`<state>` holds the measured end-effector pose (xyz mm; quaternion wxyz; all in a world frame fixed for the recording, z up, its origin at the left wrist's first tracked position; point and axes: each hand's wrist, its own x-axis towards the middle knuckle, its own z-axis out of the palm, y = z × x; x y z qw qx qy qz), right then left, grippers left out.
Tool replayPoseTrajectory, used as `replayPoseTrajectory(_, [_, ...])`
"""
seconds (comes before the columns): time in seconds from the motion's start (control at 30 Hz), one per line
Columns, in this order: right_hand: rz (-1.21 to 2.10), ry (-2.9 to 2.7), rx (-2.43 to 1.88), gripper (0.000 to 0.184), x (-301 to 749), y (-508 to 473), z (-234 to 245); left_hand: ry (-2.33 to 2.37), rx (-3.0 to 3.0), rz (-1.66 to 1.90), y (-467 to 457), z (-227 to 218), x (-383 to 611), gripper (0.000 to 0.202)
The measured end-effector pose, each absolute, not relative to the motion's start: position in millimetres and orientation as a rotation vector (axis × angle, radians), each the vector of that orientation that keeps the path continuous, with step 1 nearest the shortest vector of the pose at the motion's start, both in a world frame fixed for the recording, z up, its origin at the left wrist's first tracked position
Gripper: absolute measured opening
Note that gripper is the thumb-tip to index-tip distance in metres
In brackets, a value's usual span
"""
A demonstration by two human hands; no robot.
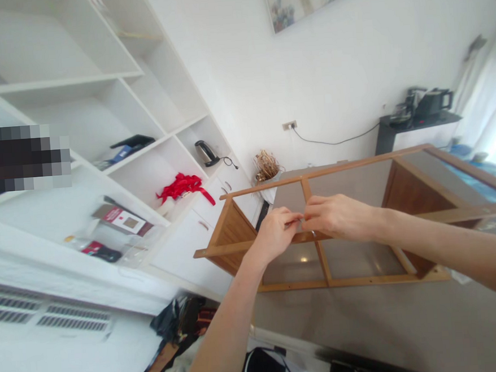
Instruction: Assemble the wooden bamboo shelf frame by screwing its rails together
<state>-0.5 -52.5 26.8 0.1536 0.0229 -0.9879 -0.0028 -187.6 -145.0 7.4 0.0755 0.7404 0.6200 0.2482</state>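
A brown wooden frame [348, 165] with slatted end panels lies on a grey tabletop [368, 325]. Above its middle crosspiece [305, 187], my two hands meet, fingertips almost touching. My left hand [277, 233] is closed in a pinch beside the near rail. My right hand [335, 218] has its fingers pressed together at the same spot, next to the joint of rail and crosspiece. Whatever is between the fingertips is too small or hidden to name. Just below the right fingers, a tiny shiny bit shows at the rail.
White shelves [155, 141] on the left hold a kettle [206, 153], red cloth [182, 186] and a bottle [93, 248]. Dried stems [267, 165] stand behind the frame. A dark cabinet [422, 128] with appliances stands at the right wall. Bags [178, 318] lie below left.
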Motion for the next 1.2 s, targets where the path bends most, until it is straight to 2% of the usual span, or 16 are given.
replayPoseTrajectory(0.2, [-0.209,-2.895,0.158,0.021,-4.7,-49.0,34.2,1.799,2.209,0.720,-130.7,5.6,-181.6,0.022])
replayPoseTrajectory(0.33, [-0.308,-3.062,0.125,0.018,-7.3,-55.5,46.5,1.851,2.118,0.921,-140.2,1.2,-185.2,0.027])
replayPoseTrajectory(0.57, [-0.276,-3.246,-0.377,0.019,-27.4,-75.1,63.2,2.013,1.965,1.327,-189.2,-3.0,-169.6,0.019])
replayPoseTrajectory(0.73, [-0.002,-3.361,-0.618,0.023,-41.1,-77.3,70.1,2.081,1.843,1.235,-216.7,-12.0,-134.4,0.022])
replayPoseTrajectory(0.97, [0.731,-3.415,-0.872,0.023,-46.0,-64.0,57.3,2.061,1.572,1.042,-203.4,-28.5,-91.5,0.046])
replayPoseTrajectory(1.07, [0.871,-3.360,-0.878,0.024,-44.8,-61.5,55.0,2.070,1.540,1.028,-194.8,-29.7,-86.3,0.042])
replayPoseTrajectory(1.2, [0.770,-3.394,-0.774,0.029,-43.8,-58.5,55.6,2.120,1.614,0.973,-203.9,-23.7,-97.0,0.040])
